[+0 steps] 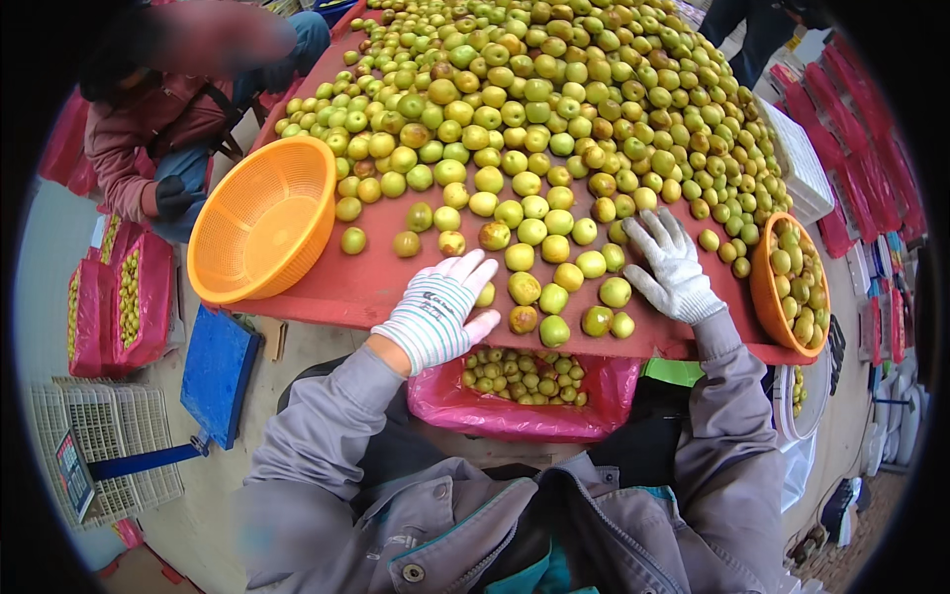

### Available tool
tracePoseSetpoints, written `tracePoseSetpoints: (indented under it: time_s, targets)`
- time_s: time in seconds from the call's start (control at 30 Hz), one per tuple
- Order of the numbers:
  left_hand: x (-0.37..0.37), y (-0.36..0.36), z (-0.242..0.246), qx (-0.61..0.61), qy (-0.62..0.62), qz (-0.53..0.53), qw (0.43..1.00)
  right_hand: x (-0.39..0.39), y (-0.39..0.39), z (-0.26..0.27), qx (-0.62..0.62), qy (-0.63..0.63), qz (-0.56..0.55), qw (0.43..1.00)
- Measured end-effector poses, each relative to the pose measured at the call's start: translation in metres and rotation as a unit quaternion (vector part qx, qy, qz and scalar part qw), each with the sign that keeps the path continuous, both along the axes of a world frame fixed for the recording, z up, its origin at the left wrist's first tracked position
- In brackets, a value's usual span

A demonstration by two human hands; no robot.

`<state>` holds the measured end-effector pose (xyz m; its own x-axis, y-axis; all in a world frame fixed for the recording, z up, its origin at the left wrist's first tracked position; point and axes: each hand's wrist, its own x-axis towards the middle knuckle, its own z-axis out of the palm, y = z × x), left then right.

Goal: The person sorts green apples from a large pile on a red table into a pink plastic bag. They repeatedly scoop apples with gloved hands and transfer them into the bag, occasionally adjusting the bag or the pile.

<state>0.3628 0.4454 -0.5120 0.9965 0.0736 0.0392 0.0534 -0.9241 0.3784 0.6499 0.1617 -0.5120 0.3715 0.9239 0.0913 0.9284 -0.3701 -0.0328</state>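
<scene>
Green and reddish-brown jujube-like fruits (pixel 534 230) lie heaped on a red-covered table (pixel 371 278), thinning towards the near edge. My left hand (pixel 445 304), in a white glove with green stripes, rests near that edge; one fruit lies partly hidden beside its fingers. My right hand (pixel 668 263), in a pale grey knit glove, lies spread on the table at the right of the loose fruits, fingertips by the pile. Neither hand grips a fruit that I can see. Below the edge, between my knees, a crate lined with pink plastic (pixel 512 423) holds more fruits.
An orange basket (pixel 271 223) with nothing in it stands at the table's left corner; a fruit-filled one (pixel 790 282) stands right. A blue platform scale (pixel 219 379) and pink-lined crates (pixel 152 297) are at left. A person (pixel 156 141) sits at upper left; another stands at upper right.
</scene>
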Motion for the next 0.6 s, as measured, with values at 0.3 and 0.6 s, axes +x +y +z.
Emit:
tracePoseSetpoints:
  time_s: [0.3,0.6]
  targets:
    - [0.002,0.021,0.006,-0.014,0.030,-0.020,0.999,0.044,-0.034,-0.025,0.039,0.036,-0.133,0.990]
    - [0.009,0.033,0.019,-0.031,-0.047,0.033,0.998,0.053,0.033,-0.024,0.115,0.007,-0.063,0.991]
